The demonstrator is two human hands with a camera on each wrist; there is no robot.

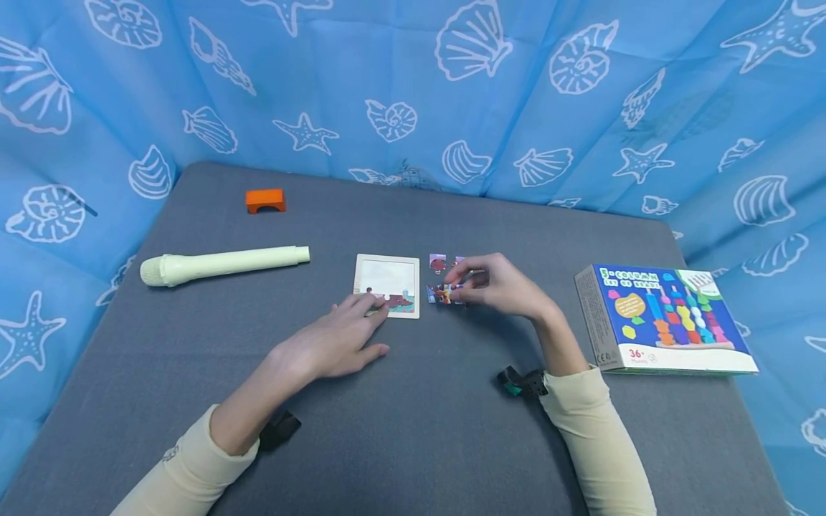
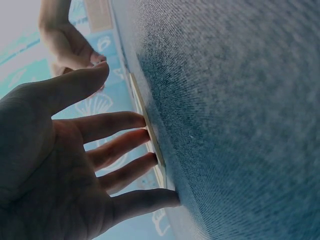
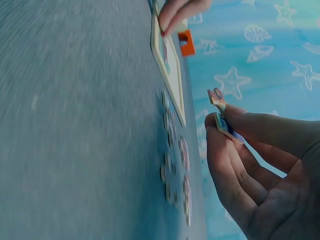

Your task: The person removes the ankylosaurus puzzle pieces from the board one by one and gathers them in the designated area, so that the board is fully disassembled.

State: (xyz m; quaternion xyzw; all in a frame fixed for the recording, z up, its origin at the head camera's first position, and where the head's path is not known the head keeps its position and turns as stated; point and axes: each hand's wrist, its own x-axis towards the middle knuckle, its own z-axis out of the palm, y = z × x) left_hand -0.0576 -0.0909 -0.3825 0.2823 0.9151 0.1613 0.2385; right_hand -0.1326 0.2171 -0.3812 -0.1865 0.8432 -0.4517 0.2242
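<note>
A square puzzle board (image 1: 390,271) with a pale frame lies mid-table, its lower part covered by picture pieces and its upper part bare. My left hand (image 1: 335,340) rests at its lower left, fingertips on the frame in the left wrist view. Those fingers are extended and spread. Just to the right, my right hand (image 1: 506,288) pinches a colourful jigsaw piece (image 3: 229,131) between thumb and fingers, raised above the table in the right wrist view. Loose puzzle pieces (image 1: 437,263) lie under and beside this hand, partly hidden by it.
A pale green toy microphone (image 1: 226,264) lies to the left, with an orange arch block (image 1: 265,200) behind it. At the right is a bead-set box (image 1: 671,319). A blue shell-print curtain (image 1: 400,86) hangs along the table's back edge.
</note>
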